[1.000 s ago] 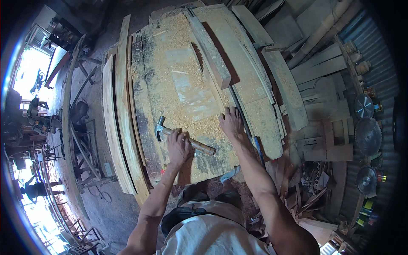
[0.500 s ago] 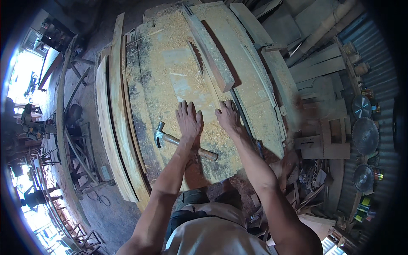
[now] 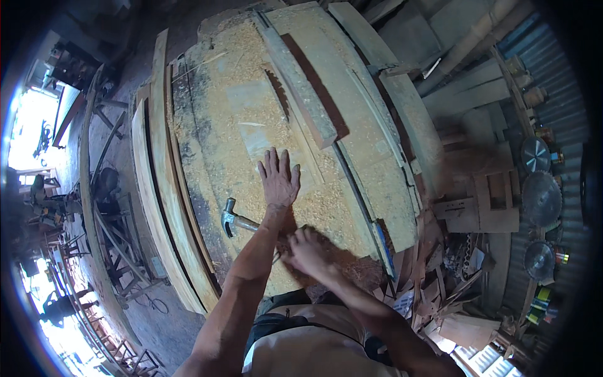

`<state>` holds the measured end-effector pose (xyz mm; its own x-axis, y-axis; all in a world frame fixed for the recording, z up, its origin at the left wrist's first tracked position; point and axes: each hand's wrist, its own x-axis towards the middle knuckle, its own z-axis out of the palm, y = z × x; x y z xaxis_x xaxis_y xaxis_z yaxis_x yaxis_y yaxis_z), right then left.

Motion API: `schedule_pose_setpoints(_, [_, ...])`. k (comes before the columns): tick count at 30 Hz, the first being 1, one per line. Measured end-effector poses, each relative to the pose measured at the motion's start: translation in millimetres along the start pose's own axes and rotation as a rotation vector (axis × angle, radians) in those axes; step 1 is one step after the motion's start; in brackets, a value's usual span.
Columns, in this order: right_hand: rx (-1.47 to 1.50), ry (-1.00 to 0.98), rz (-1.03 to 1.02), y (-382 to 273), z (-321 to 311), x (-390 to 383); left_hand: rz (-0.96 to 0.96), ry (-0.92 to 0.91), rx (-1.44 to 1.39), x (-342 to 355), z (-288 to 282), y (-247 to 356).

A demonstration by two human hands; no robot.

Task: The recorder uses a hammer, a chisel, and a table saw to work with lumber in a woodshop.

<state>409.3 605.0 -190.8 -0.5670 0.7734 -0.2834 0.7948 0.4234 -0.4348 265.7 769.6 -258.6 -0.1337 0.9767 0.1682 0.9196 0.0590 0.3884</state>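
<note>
My left hand (image 3: 279,182) lies over the sawdust-covered workbench (image 3: 220,144), fingers stretched out and palm down. A claw hammer (image 3: 230,218) with a steel head and wooden handle lies to its near left. My left forearm crosses over the handle. My right hand (image 3: 308,252), smeared by motion, is at the bench's near edge, where the handle's end lay. The hand hides that end, so a grip on it cannot be made out. Ahead of my left hand, a long thick wooden beam (image 3: 301,91) rests on the bench, with a thin wooden strip (image 3: 308,147) beside it.
Long planks (image 3: 179,207) line the bench's left side. A dark metal bar (image 3: 361,195) runs near-to-far on the right, and a wide board (image 3: 408,113) lies beyond it. Circular saw blades (image 3: 541,198) hang on the corrugated wall. Wood scraps (image 3: 440,283) lie piled at the near right.
My right hand has left the thin strip and moved back toward me and left, to the hammer handle's end. My left hand remains flat on the bench. The view has shifted slightly.
</note>
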Motion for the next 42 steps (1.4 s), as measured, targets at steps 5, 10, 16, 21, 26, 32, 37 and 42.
schedule_pose_setpoints(5, [-0.307, 0.346, -0.203, -8.9, 44.0, -4.6, 0.002, -0.005, -0.045, -4.3, 3.2, -2.1])
schedule_pose_setpoints(10, [0.334, -0.188, 0.122, 9.2, 10.1, -69.1, -0.118, -0.029, -0.041, 3.4, -0.3, 10.7])
schedule_pose_setpoints(16, [0.645, -0.277, 0.315, 95.9, -88.6, -210.3, -0.248, 0.171, -0.06, 28.2, 28.7, 55.4])
schedule_pose_setpoints(21, [0.822, -0.222, 0.483, 167.9, -150.9, -261.6, -0.398, 0.247, -0.147, 37.8, 54.6, 72.1])
schedule_pose_setpoints(26, [0.729, 0.145, 0.343, 214.8, -157.5, -155.2, -0.445, 0.271, -0.066, 46.1, 55.8, 81.7])
schedule_pose_setpoints(32, [1.021, 0.217, 0.327, 244.1, -166.0, 28.7, -0.452, 0.277, -0.106, 56.6, 52.7, 84.3])
schedule_pose_setpoints(37, [1.136, 0.211, 0.378, 233.0, -173.8, 146.1, -0.459, 0.284, -0.128, 59.4, 48.9, 84.1])
schedule_pose_setpoints(42, [1.226, 0.106, 0.469, 249.3, -193.2, 159.6, -0.492, 0.311, -0.125, 61.6, 47.8, 85.6])
